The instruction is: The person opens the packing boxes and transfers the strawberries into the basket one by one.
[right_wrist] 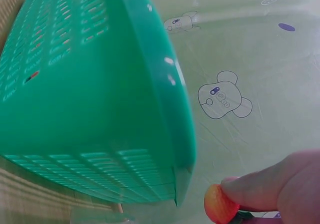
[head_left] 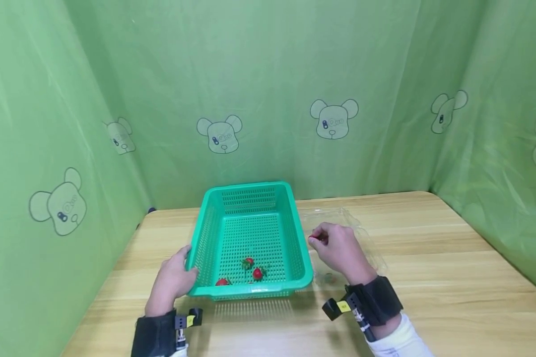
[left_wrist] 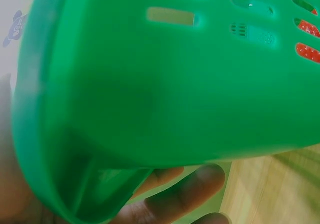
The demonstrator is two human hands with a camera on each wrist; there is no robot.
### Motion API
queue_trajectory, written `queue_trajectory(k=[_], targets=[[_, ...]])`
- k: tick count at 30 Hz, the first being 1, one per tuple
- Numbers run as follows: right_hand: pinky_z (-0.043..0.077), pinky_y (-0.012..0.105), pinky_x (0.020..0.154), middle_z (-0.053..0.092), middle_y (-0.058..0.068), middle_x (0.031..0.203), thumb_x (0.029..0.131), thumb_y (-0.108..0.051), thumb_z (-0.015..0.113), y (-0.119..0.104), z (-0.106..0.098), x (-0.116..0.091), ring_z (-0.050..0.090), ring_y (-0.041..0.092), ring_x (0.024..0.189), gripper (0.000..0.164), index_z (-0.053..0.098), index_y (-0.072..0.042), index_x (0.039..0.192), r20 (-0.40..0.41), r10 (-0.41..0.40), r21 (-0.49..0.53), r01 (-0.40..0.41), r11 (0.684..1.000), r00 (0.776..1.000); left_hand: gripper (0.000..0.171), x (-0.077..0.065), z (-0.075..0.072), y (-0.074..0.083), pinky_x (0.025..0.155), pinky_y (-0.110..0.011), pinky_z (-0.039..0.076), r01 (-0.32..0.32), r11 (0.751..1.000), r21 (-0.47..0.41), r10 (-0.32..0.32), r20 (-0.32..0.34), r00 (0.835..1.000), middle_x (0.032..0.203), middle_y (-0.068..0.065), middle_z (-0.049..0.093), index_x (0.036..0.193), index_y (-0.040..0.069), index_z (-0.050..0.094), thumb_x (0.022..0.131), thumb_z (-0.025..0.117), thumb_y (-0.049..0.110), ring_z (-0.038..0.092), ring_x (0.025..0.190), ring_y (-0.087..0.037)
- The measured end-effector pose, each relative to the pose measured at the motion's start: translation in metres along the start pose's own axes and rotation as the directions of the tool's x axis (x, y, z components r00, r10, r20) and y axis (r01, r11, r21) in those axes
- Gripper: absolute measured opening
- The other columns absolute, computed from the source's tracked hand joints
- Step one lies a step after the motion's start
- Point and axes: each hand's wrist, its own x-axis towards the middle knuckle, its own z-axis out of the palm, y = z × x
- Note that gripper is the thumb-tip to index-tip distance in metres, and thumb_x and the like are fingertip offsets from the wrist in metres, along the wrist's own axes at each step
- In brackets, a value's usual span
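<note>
A green plastic basket (head_left: 300, 233) with slotted walls stands on the table. My left hand (head_left: 171, 280) grips its rim near the front left corner; in the left wrist view, the fingers (left_wrist: 200, 184) curl beneath the rim. Several red strawberries (head_left: 257, 273) with green leaves lie at the basket's near end. To the right of the basket, my right hand (head_left: 343, 250) pinches a strawberry (right_wrist: 219, 204) between thumb and fingers. That hand hovers over a clear plastic box (head_left: 332, 216), partly hidden by the hand and forearm.
The wooden table (head_left: 446, 258) extends to the right of the clear box. A green curtain (head_left: 272, 74) with bear-head prints hangs behind the table and along both sides.
</note>
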Motion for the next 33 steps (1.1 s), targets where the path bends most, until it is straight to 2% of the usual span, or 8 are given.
queue_trajectory(k=[16, 29, 33], targets=[[0.05, 0.034, 0.058, 0.065, 0.003, 0.072, 0.084, -0.011, 0.069, -0.008, 0.003, -0.004, 0.056, 0.014, 0.063, 0.005, 0.066, -0.007, 0.082, -0.021, -0.06, 0.008, 0.061, 0.998, 0.998, 0.06, -0.001, 0.001, -0.001, 0.061, -0.035, 0.046, 0.001, 1.0, 0.008, -0.001, 0.001, 1.0, 0.132, -0.034, 0.048, 0.143, -0.004, 0.031, 0.09, 0.055, 0.009, 0.054, 0.09, -0.034], [0.05, 0.035, 0.061, 0.065, 0.003, 0.074, 0.084, -0.013, 0.071, -0.016, 0.004, -0.004, 0.056, 0.016, 0.066, 0.007, 0.066, -0.008, 0.083, 0.008, -0.051, 0.014, 0.05, 0.999, 0.999, 0.061, 0.0, 0.001, -0.001, 0.058, -0.033, 0.044, -0.007, 1.0, 0.015, 0.007, -0.005, 1.0, 0.133, -0.034, 0.047, 0.144, -0.003, 0.029, 0.09, 0.054, 0.009, 0.054, 0.089, -0.034], [0.051, 0.035, 0.061, 0.065, 0.004, 0.075, 0.084, -0.012, 0.071, -0.017, 0.005, -0.004, 0.056, 0.016, 0.067, 0.006, 0.066, -0.008, 0.085, 0.016, -0.04, 0.014, 0.04, 0.999, 0.999, 0.061, 0.0, 0.001, 0.0, 0.061, -0.035, 0.046, -0.006, 1.0, 0.013, 0.006, -0.007, 1.0, 0.133, -0.033, 0.047, 0.144, -0.003, 0.029, 0.09, 0.054, 0.009, 0.054, 0.091, -0.035]])
